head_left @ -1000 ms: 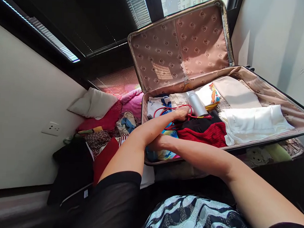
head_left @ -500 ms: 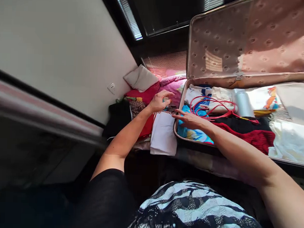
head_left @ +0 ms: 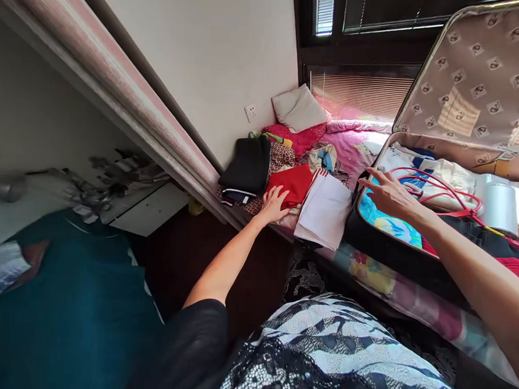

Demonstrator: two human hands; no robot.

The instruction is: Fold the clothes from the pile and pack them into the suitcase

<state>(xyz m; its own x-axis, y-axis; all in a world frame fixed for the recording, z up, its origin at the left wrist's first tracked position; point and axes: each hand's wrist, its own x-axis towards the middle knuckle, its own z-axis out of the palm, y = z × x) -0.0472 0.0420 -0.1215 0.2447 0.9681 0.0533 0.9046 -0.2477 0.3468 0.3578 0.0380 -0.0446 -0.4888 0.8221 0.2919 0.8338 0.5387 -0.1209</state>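
Observation:
My left hand (head_left: 275,206) rests on the edge of a folded red cloth (head_left: 296,181), fingers spread. Right of it lies a folded white cloth (head_left: 325,208) with red stripes at its far end. A folded black garment (head_left: 246,165) sits to the left, beside a brown patterned cloth (head_left: 281,156). My right hand (head_left: 389,193) is stretched out over the left rim of an open suitcase (head_left: 369,224), holding nothing. Under and beyond it in the case are a bright blue printed cloth (head_left: 397,229), a red cord (head_left: 447,192) and a silver cylinder (head_left: 500,207).
A pale cushion (head_left: 300,108) leans in the corner by the wall socket (head_left: 250,112). The suitcase lid (head_left: 471,83) stands raised at the right. A bunched beige and blue item (head_left: 326,159) lies behind the stack. A bed with a teal cover (head_left: 77,301) is at the left.
The view has swung left. My left hand has moved from above the bunched items behind the white cloth to the red cloth. My right hand stays over the suitcase's left edge.

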